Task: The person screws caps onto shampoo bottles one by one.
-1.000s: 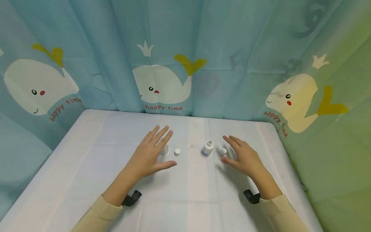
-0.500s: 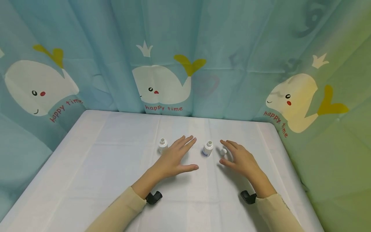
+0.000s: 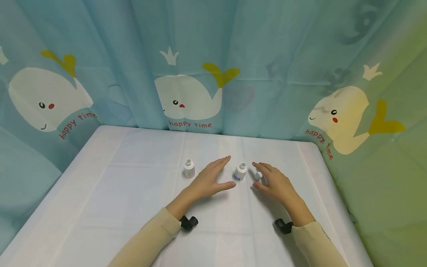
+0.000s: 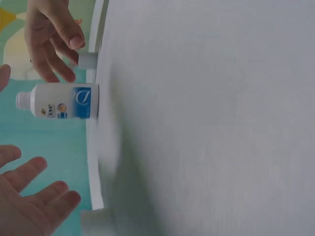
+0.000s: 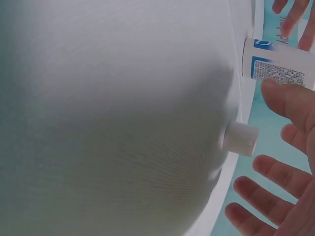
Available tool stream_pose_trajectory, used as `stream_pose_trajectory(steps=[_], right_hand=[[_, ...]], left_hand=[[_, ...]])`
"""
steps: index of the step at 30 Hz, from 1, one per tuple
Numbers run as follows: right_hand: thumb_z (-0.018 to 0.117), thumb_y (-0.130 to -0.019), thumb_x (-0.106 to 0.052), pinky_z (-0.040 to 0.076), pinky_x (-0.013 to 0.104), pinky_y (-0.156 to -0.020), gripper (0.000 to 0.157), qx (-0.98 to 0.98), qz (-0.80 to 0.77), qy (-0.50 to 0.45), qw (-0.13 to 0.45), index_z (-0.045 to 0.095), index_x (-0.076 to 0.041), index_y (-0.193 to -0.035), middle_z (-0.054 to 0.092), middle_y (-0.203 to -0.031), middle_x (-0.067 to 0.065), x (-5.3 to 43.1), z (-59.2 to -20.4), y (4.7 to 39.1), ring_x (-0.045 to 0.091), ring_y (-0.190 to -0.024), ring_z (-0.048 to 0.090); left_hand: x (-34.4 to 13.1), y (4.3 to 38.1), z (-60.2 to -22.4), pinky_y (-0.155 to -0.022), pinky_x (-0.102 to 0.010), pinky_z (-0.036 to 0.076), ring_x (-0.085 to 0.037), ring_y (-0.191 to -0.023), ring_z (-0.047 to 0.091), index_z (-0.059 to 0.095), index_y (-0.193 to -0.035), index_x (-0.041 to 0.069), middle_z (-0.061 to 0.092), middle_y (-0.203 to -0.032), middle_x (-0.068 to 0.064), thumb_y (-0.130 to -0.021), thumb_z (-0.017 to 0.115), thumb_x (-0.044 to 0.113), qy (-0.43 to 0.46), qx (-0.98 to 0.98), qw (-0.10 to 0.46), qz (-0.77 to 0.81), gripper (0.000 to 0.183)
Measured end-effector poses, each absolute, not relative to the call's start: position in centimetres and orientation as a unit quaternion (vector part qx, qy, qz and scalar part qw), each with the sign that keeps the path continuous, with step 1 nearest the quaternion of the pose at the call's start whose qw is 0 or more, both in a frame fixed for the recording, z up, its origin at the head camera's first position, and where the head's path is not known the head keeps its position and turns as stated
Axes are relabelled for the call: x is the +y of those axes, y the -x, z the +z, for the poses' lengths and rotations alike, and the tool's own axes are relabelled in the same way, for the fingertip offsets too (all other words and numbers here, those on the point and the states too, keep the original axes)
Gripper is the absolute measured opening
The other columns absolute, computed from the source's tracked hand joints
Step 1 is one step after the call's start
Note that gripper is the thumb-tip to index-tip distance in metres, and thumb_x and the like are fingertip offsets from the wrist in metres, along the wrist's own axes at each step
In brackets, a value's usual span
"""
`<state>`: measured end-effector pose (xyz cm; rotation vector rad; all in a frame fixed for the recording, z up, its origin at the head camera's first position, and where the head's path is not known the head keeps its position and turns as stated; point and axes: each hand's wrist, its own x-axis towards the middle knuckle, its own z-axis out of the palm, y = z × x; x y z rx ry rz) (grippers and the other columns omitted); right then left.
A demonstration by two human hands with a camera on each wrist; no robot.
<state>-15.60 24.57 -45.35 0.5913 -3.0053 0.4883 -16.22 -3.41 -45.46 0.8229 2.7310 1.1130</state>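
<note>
An uncapped white bottle with a blue-marked label stands upright between the two hands. My left hand is just left of it, fingers and thumb spread, apart from it. My right hand hovers beside a small white cap, its thumb and fingers parted around the cap's near side; the right wrist view shows this cap on the table with nothing gripping it. Another open white bottle stands left of my left hand. A white piece, cut off by the frame edge, shows in the left wrist view.
Everything stands on a table with a white cloth. A blue-green curtain with printed whales hangs behind the far edge and along the sides. Black wrist cameras sit below the hands.
My left hand has moved right, away from the left bottle to the middle bottle, uncovering the left bottle. The second cap, seen earlier, is now hidden in the head view. My right hand has barely shifted.
</note>
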Motion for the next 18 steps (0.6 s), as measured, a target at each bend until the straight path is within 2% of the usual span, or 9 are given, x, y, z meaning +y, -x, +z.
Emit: stream_pose_trajectory(steps=[5, 14, 18], right_hand=[[0.077, -0.087, -0.03, 0.05, 0.062, -0.093, 0.069, -0.97, 0.156, -0.188, 0.016, 0.048, -0.017, -0.148, 0.056, -0.14, 0.016, 24.2, -45.4, 15.8, 0.041, -0.124, 0.056], [0.078, -0.087, -0.018, 0.052, 0.056, -0.093, 0.054, -0.97, 0.156, -0.184, 0.019, 0.059, -0.015, -0.137, 0.064, -0.131, 0.013, 24.1, -45.6, 15.8, 0.035, -0.118, 0.062], [0.078, -0.086, -0.014, 0.054, 0.051, -0.09, 0.046, -0.969, 0.159, -0.187, 0.022, 0.065, -0.015, -0.13, 0.067, -0.125, 0.01, 24.1, -45.9, 16.0, 0.03, -0.109, 0.066]], left_hand=[[-2.6, 16.8, -46.1, -0.117, -0.048, 0.032, -0.022, -0.147, 0.032, 0.024, -0.159, 0.024, 0.032, -0.161, 0.002, -0.089, 0.065, 0.059, -0.26, 0.886, 0.057, 0.379, 0.088], [-0.7, 17.6, -46.9, -0.119, -0.043, 0.031, -0.022, -0.146, 0.035, 0.028, -0.158, 0.02, 0.038, -0.159, -0.001, -0.092, 0.067, 0.048, -0.253, 0.878, 0.076, 0.399, 0.082], [-0.1, 17.9, -47.3, -0.118, -0.043, 0.032, -0.023, -0.144, 0.039, 0.031, -0.157, 0.019, 0.045, -0.154, -0.002, -0.093, 0.067, 0.043, -0.248, 0.877, 0.074, 0.405, 0.078]])
